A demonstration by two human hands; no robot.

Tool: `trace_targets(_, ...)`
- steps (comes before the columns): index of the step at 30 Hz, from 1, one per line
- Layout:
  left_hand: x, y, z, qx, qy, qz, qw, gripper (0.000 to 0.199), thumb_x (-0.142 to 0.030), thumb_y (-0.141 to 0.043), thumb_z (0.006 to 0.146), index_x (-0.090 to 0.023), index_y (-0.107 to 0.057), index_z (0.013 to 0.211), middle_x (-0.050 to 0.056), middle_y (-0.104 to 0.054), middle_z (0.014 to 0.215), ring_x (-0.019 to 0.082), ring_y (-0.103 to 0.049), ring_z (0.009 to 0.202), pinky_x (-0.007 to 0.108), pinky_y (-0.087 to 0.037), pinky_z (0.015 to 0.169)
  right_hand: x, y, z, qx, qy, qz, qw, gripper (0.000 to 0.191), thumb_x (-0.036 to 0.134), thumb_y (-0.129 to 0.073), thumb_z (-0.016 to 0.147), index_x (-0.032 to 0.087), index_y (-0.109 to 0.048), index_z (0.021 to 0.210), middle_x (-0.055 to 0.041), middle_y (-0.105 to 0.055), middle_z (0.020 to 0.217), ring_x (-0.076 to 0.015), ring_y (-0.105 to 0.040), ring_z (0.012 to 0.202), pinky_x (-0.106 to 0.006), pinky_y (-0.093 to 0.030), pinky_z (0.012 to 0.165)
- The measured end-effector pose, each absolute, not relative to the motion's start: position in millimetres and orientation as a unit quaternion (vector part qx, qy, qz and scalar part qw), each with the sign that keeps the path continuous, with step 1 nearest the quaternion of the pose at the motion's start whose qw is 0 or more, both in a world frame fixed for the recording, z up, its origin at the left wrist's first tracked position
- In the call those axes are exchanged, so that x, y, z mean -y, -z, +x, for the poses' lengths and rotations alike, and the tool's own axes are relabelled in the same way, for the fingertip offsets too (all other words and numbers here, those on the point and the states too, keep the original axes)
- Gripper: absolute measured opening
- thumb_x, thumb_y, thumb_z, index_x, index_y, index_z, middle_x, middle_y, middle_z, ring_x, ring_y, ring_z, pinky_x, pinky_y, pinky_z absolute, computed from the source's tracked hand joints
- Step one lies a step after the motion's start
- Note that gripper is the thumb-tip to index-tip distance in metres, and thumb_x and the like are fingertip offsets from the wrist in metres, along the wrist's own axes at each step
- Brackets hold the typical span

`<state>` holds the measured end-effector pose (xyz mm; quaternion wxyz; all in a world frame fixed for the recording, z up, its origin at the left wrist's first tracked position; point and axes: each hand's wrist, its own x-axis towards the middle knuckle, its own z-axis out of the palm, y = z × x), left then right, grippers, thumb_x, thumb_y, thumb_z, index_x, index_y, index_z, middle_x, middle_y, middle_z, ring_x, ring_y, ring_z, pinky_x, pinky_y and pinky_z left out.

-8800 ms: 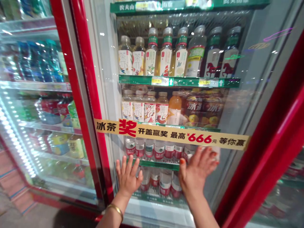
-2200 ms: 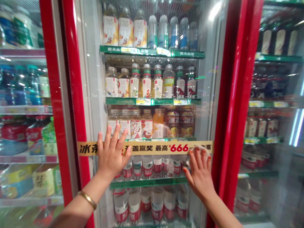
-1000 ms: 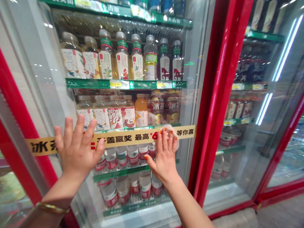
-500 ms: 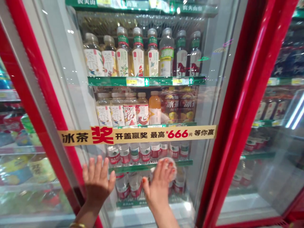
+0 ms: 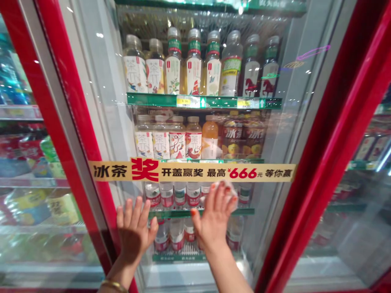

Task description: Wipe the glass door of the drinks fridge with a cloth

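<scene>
My left hand (image 5: 133, 228) lies flat with spread fingers against the glass door (image 5: 275, 228) of a drinks cooler, near the door's left red frame. On the wrist is a gold-coloured bangle (image 5: 113, 286). To its right, my right hand (image 5: 215, 219) presses a thin, crumpled white wipe (image 5: 233, 196) against the glass, mostly covered by the fingers. Whether it is tissue or cloth I cannot tell. Its fingertips, with orange-red nails, sit just below a yellow printed strip (image 5: 183, 172) running across the door.
Behind the glass, several bottles stand on green-edged shelves (image 5: 155, 100), tea drinks above and water bottles (image 5: 177, 235) lower down. Red frames border the door on the left (image 5: 73, 93) and right (image 5: 330, 154). Another cooler section with packaged drinks (image 5: 30, 203) is at the left.
My right hand has slid the wipe up the glass, from below the water shelf to just under the yellow strip. My left hand stays flat on the door; the view has shifted slightly.
</scene>
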<state>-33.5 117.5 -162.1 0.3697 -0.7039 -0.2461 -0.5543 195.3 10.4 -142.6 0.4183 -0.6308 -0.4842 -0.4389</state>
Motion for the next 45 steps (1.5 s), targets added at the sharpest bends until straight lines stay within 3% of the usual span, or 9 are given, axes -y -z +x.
trace_targets(4, -115.1, 163.5, -32.8, 0.249, 0.56, -0.705, 0.357, 0.086, -0.023, -0.065, 0.098, -0.019, -0.028, 0.175, 0.009, -0.021, 0.184, 0.028, -0.015, 0.174, 0.05, -0.01, 0.144, -1.5, 187.7, 180.8, 0.6, 0.472, -0.564, 0.314, 0.091, 0.069, -0.038, 0.109, 0.02, -0.008, 0.18, -0.0093, -0.021, 0.186, -0.0244, 0.008, 0.175, -0.053, 0.004, 0.142)
trace_targets(12, -114.5, 169.4, -29.5, 0.275, 0.57, -0.691, 0.349, 0.086, -0.024, -0.061, 0.097, -0.024, -0.028, 0.176, 0.008, -0.028, 0.181, 0.029, -0.021, 0.173, 0.056, -0.017, 0.143, 14.6, 159.3, 263.8, 0.332, 0.332, -0.694, 0.545, 0.081, 0.051, -0.023, 0.113, 0.016, 0.01, 0.178, -0.0237, 0.007, 0.185, -0.0472, 0.004, 0.173, -0.09, -0.018, 0.125)
trace_targets(15, -115.1, 169.1, -31.0, 0.277, 0.561, -0.693, 0.359, 0.086, -0.023, -0.062, 0.096, -0.023, -0.028, 0.176, 0.009, -0.027, 0.182, 0.029, -0.02, 0.173, 0.054, -0.016, 0.143, -12.1, 178.5, 198.5, 0.468, 0.403, -0.64, 0.458, 0.087, 0.058, -0.037, 0.109, 0.02, -0.004, 0.18, -0.0192, -0.02, 0.184, -0.0468, -0.005, 0.173, -0.087, -0.021, 0.127)
trace_targets(19, -116.0, 170.1, -32.5, 0.273, 0.561, -0.693, 0.361, 0.086, -0.023, -0.062, 0.097, -0.023, -0.028, 0.176, 0.009, -0.028, 0.182, 0.029, -0.02, 0.173, 0.054, -0.015, 0.143, -11.2, 238.1, 158.1, 0.643, 0.459, -0.523, 0.32, 0.074, 0.064, -0.049, 0.103, 0.045, -0.036, 0.173, 0.0069, -0.06, 0.164, -0.0306, -0.032, 0.169, -0.059, -0.033, 0.138)
trace_targets(21, -116.9, 171.9, -32.5, 0.275, 0.562, -0.695, 0.354, 0.085, -0.024, -0.062, 0.098, -0.024, -0.028, 0.176, 0.009, -0.029, 0.181, 0.028, -0.02, 0.173, 0.054, -0.015, 0.144, 4.8, 246.0, 184.9, 0.61, 0.461, -0.548, 0.338, 0.077, 0.058, -0.047, 0.106, 0.039, -0.027, 0.177, 0.0006, -0.054, 0.17, -0.0348, -0.028, 0.17, -0.067, -0.028, 0.138)
trace_targets(26, -117.5, 175.4, -31.2, 0.277, 0.57, -0.693, 0.343, 0.084, -0.028, -0.061, 0.099, -0.026, -0.028, 0.176, 0.007, -0.03, 0.181, 0.027, -0.019, 0.173, 0.053, -0.014, 0.144, 22.5, 174.8, 260.8, 0.378, 0.361, -0.675, 0.52, 0.082, 0.048, -0.029, 0.112, 0.015, 0.008, 0.178, -0.0238, 0.01, 0.185, -0.0522, 0.007, 0.171, -0.097, -0.013, 0.12)
trace_targets(29, -117.3, 176.3, -30.8, 0.277, 0.571, -0.692, 0.344, 0.082, -0.027, -0.06, 0.1, -0.025, -0.029, 0.176, 0.007, -0.03, 0.182, 0.028, -0.019, 0.173, 0.053, -0.015, 0.144, 1.1, 148.4, 232.3, 0.422, 0.381, -0.647, 0.508, 0.088, 0.051, -0.038, 0.111, 0.014, 0.004, 0.178, -0.0267, -0.001, 0.185, -0.0534, 0.004, 0.171, -0.097, -0.017, 0.12)
trace_targets(35, -117.8, 171.5, -34.0, 0.275, 0.569, -0.693, 0.347, 0.08, -0.026, -0.06, 0.102, -0.025, -0.03, 0.175, 0.01, -0.037, 0.179, 0.026, -0.021, 0.173, 0.053, -0.016, 0.143, -23.4, 194.7, 137.7, 0.672, 0.38, -0.537, 0.34, 0.064, 0.059, -0.05, 0.107, 0.039, -0.047, 0.169, 0.003, -0.066, 0.158, -0.0342, -0.065, 0.144, -0.06, -0.06, 0.115)
trace_targets(45, -46.9, 217.0, 27.5, 0.241, 0.553, -0.761, 0.237, 0.075, -0.028, -0.036, 0.11, -0.021, -0.006, 0.179, 0.014, -0.027, 0.184, 0.019, -0.032, 0.169, 0.038, -0.045, 0.129, 33.0, 134.5, 183.8, 0.819, 0.316, -0.415, 0.241, 0.067, 0.033, -0.042, 0.102, 0.015, -0.05, 0.166, -0.006, -0.048, 0.173, -0.0236, -0.048, 0.16, -0.04, -0.051, 0.127)
